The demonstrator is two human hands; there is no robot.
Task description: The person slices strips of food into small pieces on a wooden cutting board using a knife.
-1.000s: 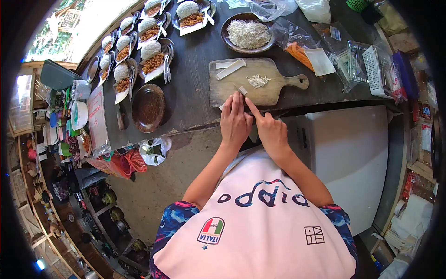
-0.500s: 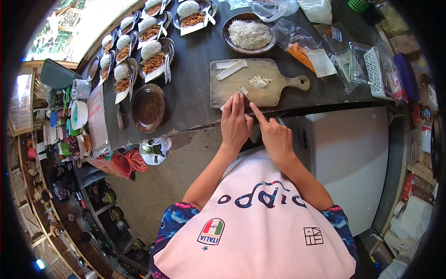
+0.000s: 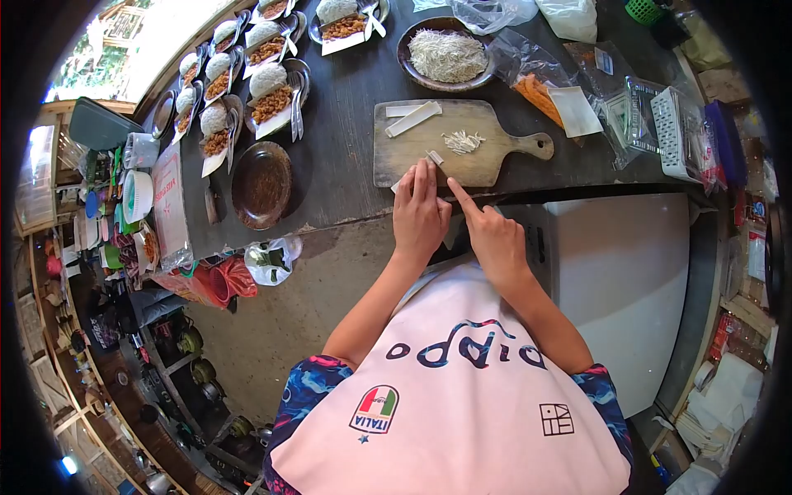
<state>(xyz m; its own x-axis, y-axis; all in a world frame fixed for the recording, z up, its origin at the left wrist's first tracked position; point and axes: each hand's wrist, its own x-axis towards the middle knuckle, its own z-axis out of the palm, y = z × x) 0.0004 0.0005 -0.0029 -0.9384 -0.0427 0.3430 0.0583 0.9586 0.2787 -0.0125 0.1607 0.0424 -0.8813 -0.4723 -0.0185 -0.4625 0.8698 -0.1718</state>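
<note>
A wooden cutting board (image 3: pixel 487 169) lies near the counter's front edge. My left hand (image 3: pixel 421 206), fingers together and bent, presses a pale, firm food strip (image 3: pixel 398 187) on the board. My right hand (image 3: pixel 495 239) is closed round a knife, its index finger stretched forward; most of the knife is hidden. Freshly cut slivers (image 3: pixel 435 157) sit just beyond my left fingertips. A small heap of thin pale matchsticks (image 3: pixel 464 142) lies farther right on the board. Two longer pale pieces (image 3: pixel 414 119) rest near its far left corner.
Behind the board stands a brown bowl (image 3: pixel 406 68) of white shreds. Plates of rice (image 3: pixel 268 80) with brown food and cutlery fill the far left. A brown plate (image 3: pixel 262 186) lies left of the board. Plastic bags, an orange food (image 3: pixel 540 103) and a white basket (image 3: pixel 672 132) are at right.
My hands stay in nearly the same place on the board, with my right index finger shifted slightly. The whole view has moved a little.
</note>
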